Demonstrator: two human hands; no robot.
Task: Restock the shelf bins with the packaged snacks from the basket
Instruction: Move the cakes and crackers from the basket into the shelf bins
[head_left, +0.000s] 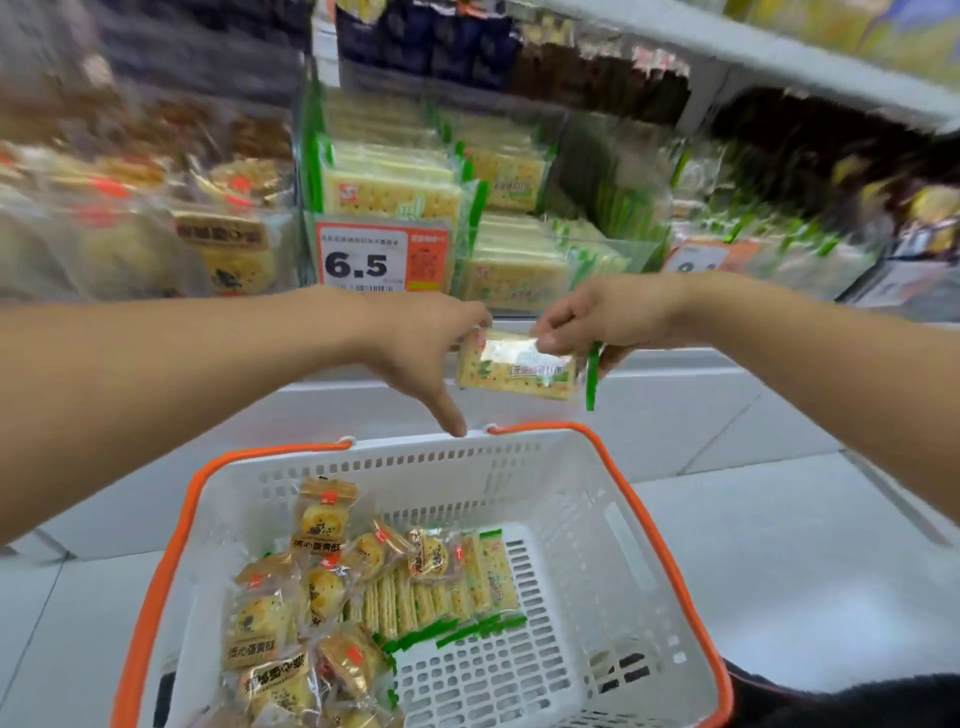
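Green-edged cracker pack between both hands' grips, above basket rim.

A single wide-angle view from a camera worn on the person's head, looking forward and down; the basket sits close beneath it at the bottom of the frame, seen from above; both forearms reach away from the lens toward the middle, the left hand and right hand near the centre; the shelf bins fill the upper half, facing the camera at close range; straight edges bow near the borders; the upper part is blurred
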